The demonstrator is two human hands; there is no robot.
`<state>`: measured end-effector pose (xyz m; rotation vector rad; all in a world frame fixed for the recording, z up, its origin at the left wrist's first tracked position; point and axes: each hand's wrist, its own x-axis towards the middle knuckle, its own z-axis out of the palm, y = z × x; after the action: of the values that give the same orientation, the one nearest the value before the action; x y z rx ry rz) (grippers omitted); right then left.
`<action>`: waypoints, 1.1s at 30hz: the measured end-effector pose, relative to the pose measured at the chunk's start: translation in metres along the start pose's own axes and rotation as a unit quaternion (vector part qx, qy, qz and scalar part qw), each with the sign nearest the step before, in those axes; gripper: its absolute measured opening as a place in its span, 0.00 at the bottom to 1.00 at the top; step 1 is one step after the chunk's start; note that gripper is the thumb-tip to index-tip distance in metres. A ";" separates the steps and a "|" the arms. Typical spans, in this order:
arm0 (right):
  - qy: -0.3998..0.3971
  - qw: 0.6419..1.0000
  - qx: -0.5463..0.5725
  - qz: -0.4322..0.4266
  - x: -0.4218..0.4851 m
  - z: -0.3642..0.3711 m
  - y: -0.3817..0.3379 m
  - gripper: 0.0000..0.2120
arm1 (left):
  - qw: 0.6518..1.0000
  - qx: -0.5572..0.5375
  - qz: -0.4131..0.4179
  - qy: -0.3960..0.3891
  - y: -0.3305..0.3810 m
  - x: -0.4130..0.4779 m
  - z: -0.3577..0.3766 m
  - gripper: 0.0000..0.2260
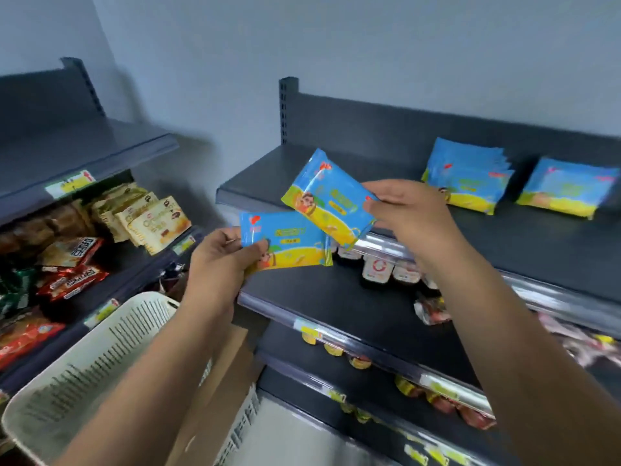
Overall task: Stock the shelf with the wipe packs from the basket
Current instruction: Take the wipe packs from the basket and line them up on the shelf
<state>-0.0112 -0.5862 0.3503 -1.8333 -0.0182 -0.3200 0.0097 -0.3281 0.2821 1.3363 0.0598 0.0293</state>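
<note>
Wipe packs fill both our hands: left hand (218, 260) pinches one pack (289, 242), right hand (408, 210) grips another (327, 200), over the shelf (504, 237). Two stacks (467, 178) sit far right; basket (84, 358) near left.

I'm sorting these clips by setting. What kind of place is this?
Most likely a small shop or convenience store aisle. Dark metal shelving carries price-tag strips along its edges, packaged snacks fill the left unit, and identical wipe packs stand in rows on the top shelf.
</note>
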 end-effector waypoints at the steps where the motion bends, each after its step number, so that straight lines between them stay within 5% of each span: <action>1: 0.018 1.000 -0.002 -0.001 -0.003 -0.018 0.003 0.13 | 1.000 -0.002 0.000 -0.009 -0.001 -0.002 0.017 0.08; 20: 0.162 0.987 -0.004 -0.007 -0.048 -0.355 0.044 0.12 | 0.992 -0.001 -0.012 -0.127 -0.021 -0.071 0.370 0.10; 33: 0.125 0.985 -0.117 0.025 -0.045 -0.468 0.076 0.13 | 0.984 0.078 -0.011 -0.161 -0.058 -0.053 0.497 0.12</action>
<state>-0.1382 -1.0441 0.3845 -2.0081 0.2494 -0.5332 -0.0138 -0.8271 0.3421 1.4814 -0.2013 -0.2144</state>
